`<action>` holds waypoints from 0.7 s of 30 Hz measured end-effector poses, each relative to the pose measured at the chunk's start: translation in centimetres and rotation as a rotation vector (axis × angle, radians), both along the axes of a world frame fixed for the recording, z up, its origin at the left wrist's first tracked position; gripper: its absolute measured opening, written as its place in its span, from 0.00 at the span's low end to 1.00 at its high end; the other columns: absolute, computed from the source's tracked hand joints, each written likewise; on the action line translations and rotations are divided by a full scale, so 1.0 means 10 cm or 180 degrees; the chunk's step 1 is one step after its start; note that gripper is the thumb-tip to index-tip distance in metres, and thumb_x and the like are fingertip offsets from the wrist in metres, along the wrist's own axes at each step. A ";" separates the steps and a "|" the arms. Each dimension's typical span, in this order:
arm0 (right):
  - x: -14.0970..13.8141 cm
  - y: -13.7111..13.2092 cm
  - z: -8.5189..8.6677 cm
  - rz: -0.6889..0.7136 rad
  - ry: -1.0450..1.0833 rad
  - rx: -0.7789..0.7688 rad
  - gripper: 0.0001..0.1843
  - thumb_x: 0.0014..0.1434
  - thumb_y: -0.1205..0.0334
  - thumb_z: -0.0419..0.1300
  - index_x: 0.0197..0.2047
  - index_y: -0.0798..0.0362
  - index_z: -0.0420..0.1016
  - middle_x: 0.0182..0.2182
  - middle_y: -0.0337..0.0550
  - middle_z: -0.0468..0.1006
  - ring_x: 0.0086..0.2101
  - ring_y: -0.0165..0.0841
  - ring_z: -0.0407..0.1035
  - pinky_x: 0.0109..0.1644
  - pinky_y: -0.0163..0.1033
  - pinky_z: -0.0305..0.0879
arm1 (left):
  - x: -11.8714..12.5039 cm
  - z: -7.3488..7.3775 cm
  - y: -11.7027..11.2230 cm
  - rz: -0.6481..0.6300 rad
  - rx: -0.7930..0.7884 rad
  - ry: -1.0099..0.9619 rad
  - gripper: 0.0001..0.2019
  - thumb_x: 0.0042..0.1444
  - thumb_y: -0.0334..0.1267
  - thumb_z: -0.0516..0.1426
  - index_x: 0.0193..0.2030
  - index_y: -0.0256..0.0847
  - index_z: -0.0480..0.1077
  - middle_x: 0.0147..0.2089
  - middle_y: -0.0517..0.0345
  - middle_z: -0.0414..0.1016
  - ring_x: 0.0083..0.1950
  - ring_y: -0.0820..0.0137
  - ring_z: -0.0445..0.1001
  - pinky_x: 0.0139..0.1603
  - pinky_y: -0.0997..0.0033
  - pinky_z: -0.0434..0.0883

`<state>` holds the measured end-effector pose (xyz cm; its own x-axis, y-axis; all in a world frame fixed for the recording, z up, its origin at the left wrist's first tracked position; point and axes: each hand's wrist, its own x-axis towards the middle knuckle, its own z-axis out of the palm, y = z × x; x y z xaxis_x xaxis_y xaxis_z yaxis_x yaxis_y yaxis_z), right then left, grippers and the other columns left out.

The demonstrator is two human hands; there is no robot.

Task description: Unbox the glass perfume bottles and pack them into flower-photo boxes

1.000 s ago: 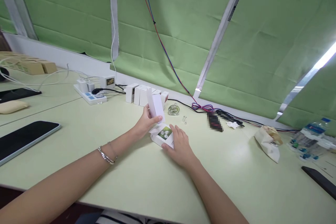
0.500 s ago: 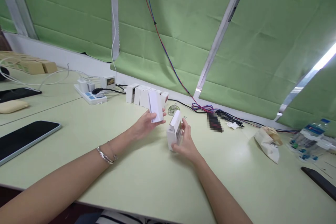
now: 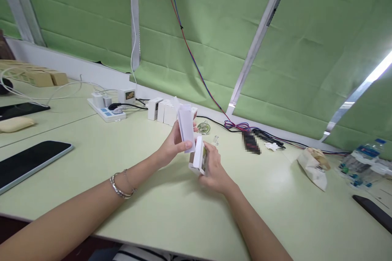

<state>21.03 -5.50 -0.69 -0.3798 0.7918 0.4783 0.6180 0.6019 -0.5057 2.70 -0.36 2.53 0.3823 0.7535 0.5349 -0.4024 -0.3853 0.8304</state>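
My left hand (image 3: 171, 143) is closed on a white folded card (image 3: 186, 124), long and narrow, held upright with the thumb on its near face. In my right hand (image 3: 217, 174) is a small white box (image 3: 198, 155), tilted, with a flap standing up and a dark picture on its right side. The card's lower end is right beside the box's top; I cannot tell whether they touch. Just behind my hands lie a round clear-and-green object (image 3: 203, 127) and a small clear piece (image 3: 216, 140).
Several white boxes (image 3: 161, 111) stand in a row by the wall, partly hidden by the card. A power strip (image 3: 107, 113) and a phone (image 3: 33, 161) are to the left. Black cables (image 3: 266, 136), a crumpled bag (image 3: 312, 169) and plastic bottles (image 3: 364, 155) lie to the right.
My left hand has brought the folded card right and closer to the box. The box has tipped over in my right hand, and its flap now faces me more.
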 end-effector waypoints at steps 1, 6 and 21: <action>0.00 0.00 0.00 0.0019 -0.0024 -0.0021 0.49 0.38 0.69 0.55 0.63 0.53 0.39 0.55 0.51 0.54 0.56 0.46 0.50 0.60 0.56 0.45 | 0.01 -0.01 -0.01 0.0113 0.0062 -0.0003 0.35 0.44 0.46 0.64 0.59 0.48 0.57 0.63 0.49 0.58 0.61 0.51 0.59 0.51 0.56 0.68; 0.01 0.00 -0.02 0.0090 0.0108 -0.0120 0.49 0.37 0.68 0.55 0.63 0.52 0.40 0.56 0.50 0.55 0.55 0.46 0.51 0.59 0.55 0.48 | 0.04 -0.04 -0.06 0.0411 0.0445 0.0204 0.41 0.47 0.46 0.63 0.64 0.50 0.46 0.65 0.46 0.53 0.62 0.51 0.57 0.52 0.56 0.67; 0.01 0.03 -0.12 0.0162 0.1017 -0.0568 0.49 0.34 0.69 0.56 0.63 0.46 0.47 0.50 0.46 0.61 0.51 0.47 0.57 0.53 0.52 0.57 | 0.00 -0.12 -0.12 0.0057 0.0990 0.1449 0.41 0.48 0.45 0.62 0.64 0.46 0.43 0.65 0.45 0.51 0.64 0.50 0.52 0.61 0.50 0.55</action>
<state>21.15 -5.22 -1.92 -0.2745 0.8574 0.4353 0.3835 0.5127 -0.7682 2.70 -1.52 1.37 0.6155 0.5949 0.5171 -0.0203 -0.6439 0.7649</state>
